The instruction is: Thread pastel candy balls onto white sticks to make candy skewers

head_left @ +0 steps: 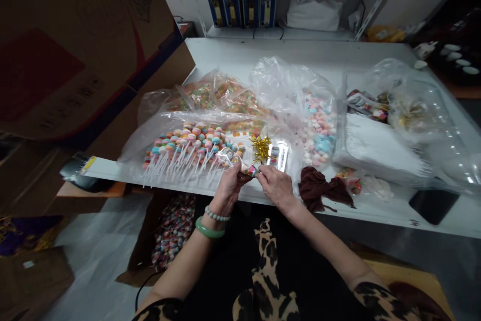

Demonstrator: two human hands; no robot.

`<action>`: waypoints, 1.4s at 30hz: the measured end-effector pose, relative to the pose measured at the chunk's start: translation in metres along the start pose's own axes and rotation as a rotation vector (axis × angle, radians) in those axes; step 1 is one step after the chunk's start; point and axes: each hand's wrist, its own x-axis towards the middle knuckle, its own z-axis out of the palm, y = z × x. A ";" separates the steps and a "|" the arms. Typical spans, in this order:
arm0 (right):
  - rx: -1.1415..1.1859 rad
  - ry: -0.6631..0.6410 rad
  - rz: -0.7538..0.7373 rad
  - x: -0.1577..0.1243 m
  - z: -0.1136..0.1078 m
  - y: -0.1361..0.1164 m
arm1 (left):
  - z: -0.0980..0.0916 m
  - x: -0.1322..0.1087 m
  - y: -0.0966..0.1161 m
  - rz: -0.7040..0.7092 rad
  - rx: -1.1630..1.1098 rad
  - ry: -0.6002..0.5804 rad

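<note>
Pinching grip from both hands, the left hand (228,192) and right hand (276,187) closed together on a candy-striped packet (248,170) in clear film, just above the table (300,58) edge; gold tinsel ties (261,148) just beyond it, pastel lollipops (188,148) lying in a plastic bag (165,130) alongside.

Just below the gold tinsel tie (261,148), a multicoloured wrapped lollipop (248,170) shows pink and teal. Left of the tie, lollipops (188,143) have pink, orange and teal heads on white sticks; right of it, candies (319,133) are pale pink and sky blue, above a maroon cloth (319,188). Below it, a black top (265,261) carries tan leopard markings.
</note>
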 end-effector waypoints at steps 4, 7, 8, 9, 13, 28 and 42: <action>0.215 0.027 0.140 0.004 0.005 0.003 | 0.000 -0.003 -0.001 0.057 0.017 -0.097; 0.279 0.033 0.269 0.006 0.009 0.003 | 0.001 -0.003 -0.008 0.115 0.020 -0.126; 0.278 0.035 0.297 0.006 0.011 0.003 | 0.002 -0.003 -0.011 0.130 0.025 -0.121; 0.268 0.040 0.313 0.006 0.012 0.002 | 0.004 -0.003 -0.014 0.144 0.030 -0.114; 0.216 0.095 0.273 0.004 0.019 0.000 | 0.009 -0.004 -0.020 0.168 0.034 -0.104; 0.562 -0.151 0.274 -0.021 0.007 0.024 | -0.009 0.018 -0.004 0.100 -0.170 -0.101; 1.246 -0.217 0.621 -0.003 0.046 -0.004 | -0.018 0.017 -0.001 0.032 -0.107 -0.083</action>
